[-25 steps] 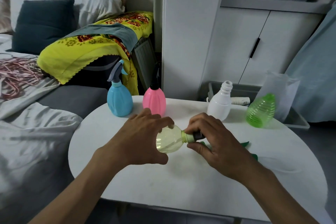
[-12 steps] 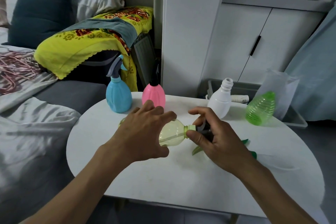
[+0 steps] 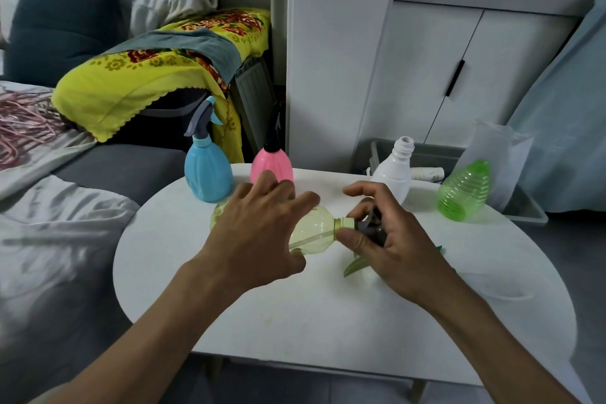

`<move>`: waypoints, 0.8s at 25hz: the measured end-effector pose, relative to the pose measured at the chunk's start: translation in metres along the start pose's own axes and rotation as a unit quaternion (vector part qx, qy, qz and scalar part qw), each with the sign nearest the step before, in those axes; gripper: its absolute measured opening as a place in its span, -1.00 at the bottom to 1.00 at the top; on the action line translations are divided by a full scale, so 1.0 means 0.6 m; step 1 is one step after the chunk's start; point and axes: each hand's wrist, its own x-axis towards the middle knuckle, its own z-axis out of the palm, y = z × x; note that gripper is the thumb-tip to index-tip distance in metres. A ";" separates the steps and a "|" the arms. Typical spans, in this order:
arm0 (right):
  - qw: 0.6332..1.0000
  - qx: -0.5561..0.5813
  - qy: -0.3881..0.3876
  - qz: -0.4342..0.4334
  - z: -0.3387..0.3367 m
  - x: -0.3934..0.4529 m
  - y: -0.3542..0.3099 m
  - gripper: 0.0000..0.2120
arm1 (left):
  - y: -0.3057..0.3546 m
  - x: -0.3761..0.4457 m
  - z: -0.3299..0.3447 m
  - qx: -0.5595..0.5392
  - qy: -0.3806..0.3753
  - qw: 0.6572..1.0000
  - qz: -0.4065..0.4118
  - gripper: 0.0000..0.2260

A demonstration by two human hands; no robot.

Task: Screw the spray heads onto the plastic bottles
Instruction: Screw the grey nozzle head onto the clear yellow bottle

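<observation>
Mid-table, left hand (image 3: 259, 233) grips yellow bottle (image 3: 314, 233); right hand (image 3: 390, 239) pinches its spray head (image 3: 370, 228).

My forearms are bare to the frame's edge; my left hand (image 3: 259, 236) and right hand (image 3: 393, 239) wear no sleeve, glove, watch or ring.

Both forearms entered from the lower edge and converged toward the centre. The left hand (image 3: 259, 233) lay palm down, its fingers (image 3: 278, 190) spread and curved over the yellow bottle (image 3: 314, 233), thumb tucked beneath on the near side. The right hand (image 3: 393, 239) was turned back-up, wrist bent slightly inward. Its thumb and curled fingers (image 3: 367, 188) closed round the dark spray head (image 3: 369, 228) at the bottle's neck.
</observation>
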 end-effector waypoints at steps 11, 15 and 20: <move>0.999 -0.031 -0.009 0.022 -0.015 -0.003 -0.015 -0.62 | 0.014 0.002 0.006 0.019 0.048 0.999 -0.004 -0.35; 0.999 -0.008 0.009 0.030 -0.023 -0.002 -0.026 -0.64 | 0.020 -0.001 0.016 0.016 0.099 0.995 -0.010 -0.35; 0.984 0.110 0.074 0.122 -0.018 -0.003 -0.033 -0.67 | 0.033 0.005 0.028 -0.077 0.096 0.991 -0.057 -0.33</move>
